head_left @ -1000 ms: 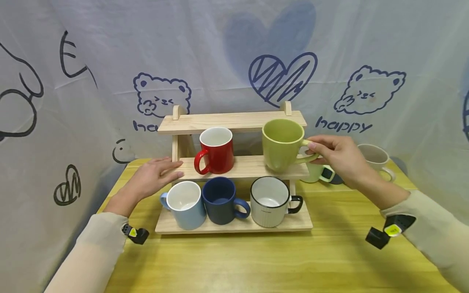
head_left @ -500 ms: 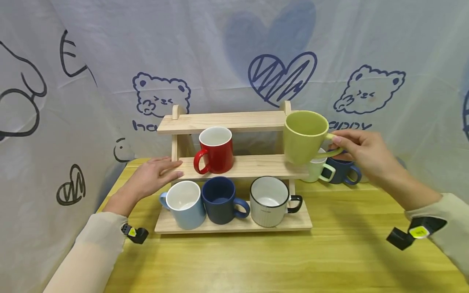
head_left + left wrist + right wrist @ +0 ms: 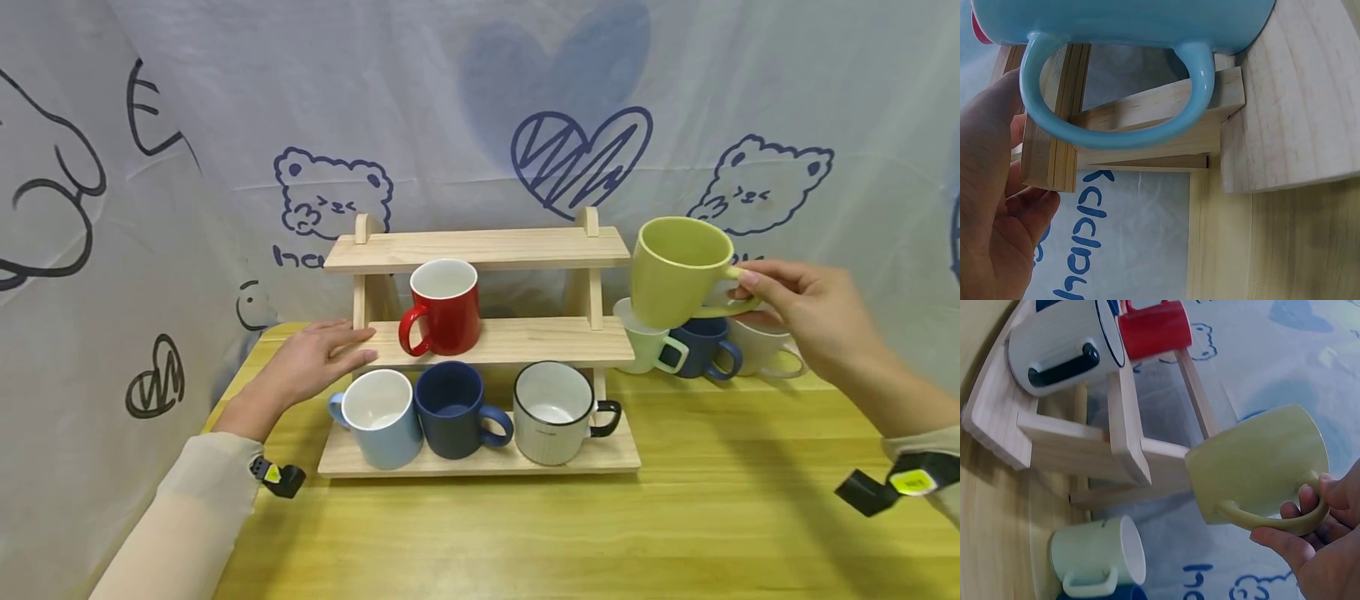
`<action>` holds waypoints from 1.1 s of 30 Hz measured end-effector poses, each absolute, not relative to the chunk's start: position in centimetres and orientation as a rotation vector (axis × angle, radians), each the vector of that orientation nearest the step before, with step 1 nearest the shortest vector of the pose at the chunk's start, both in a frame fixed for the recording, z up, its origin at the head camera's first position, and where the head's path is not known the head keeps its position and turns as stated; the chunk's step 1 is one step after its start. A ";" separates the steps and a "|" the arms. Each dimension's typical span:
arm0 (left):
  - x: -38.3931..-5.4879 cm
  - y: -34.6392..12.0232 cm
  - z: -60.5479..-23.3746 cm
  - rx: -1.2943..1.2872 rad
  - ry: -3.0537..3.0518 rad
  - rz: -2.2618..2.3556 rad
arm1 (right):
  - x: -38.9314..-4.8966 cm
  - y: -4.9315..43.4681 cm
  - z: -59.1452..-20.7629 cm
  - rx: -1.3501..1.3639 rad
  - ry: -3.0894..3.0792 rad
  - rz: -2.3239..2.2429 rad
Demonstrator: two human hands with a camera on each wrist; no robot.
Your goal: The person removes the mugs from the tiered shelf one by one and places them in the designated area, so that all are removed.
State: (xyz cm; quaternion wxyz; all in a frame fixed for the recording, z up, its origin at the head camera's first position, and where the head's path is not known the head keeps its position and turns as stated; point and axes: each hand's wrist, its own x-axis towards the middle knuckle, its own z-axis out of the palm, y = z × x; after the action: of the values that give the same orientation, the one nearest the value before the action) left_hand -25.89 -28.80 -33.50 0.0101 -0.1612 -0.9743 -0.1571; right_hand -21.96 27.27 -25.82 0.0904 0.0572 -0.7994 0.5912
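Observation:
My right hand [image 3: 821, 312] pinches the handle of a yellow-green mug [image 3: 678, 275], held upright in the air right of the three-tier wooden rack [image 3: 480, 246]. In the right wrist view the thumb and fingers curl round that handle [image 3: 1285, 523]. My left hand [image 3: 315, 362] grips the left end of the middle shelf [image 3: 1050, 150], thumb and fingers on opposite sides of the board. A red mug [image 3: 446, 308] stands on this shelf. Along the bottom shelf are a light blue mug [image 3: 384, 425], a dark blue mug [image 3: 453, 417] and a white mug with a black handle [image 3: 551, 417].
Behind and right of the rack, a pale green mug [image 3: 643, 342], another dark blue mug [image 3: 705, 343] and a cream mug [image 3: 757, 346] stand in a row on the yellow wooden table [image 3: 465, 533]. A patterned curtain [image 3: 450, 108] hangs close behind.
My right hand has carried the yellow-green mug from in front of the middle shelf's right part, rightward and up past the rack's end. The left hand stays put.

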 end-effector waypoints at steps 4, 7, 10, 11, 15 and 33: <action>-25.9 -28.7 -33.4 -0.492 -3.047 -0.488 | -22.0 28.5 -26.1 0.129 -2.379 1.682; -25.9 -28.7 -33.5 -0.495 -3.045 -0.488 | -22.0 29.5 -26.3 0.090 -2.417 1.571; -25.8 -28.8 -33.6 -0.506 -3.038 -0.484 | -22.1 30.6 -26.5 0.056 -2.423 1.524; -25.9 -28.8 -33.6 -0.508 -3.035 -0.485 | -22.1 30.9 -26.5 0.040 -2.419 1.522; -25.8 -28.8 -33.7 -0.512 -3.030 -0.483 | -22.5 32.3 -27.0 -0.007 -2.403 1.506; -25.5 -28.9 -34.4 -0.542 -2.975 -0.501 | -23.4 37.1 -29.6 -0.186 -2.379 1.398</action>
State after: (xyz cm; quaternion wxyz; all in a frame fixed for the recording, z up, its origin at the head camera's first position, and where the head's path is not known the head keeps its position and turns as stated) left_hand -25.49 -28.91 -34.39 0.0381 -0.1768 -0.9699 -0.1632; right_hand -23.36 37.07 -29.59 0.1869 -0.0660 -0.8450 0.4966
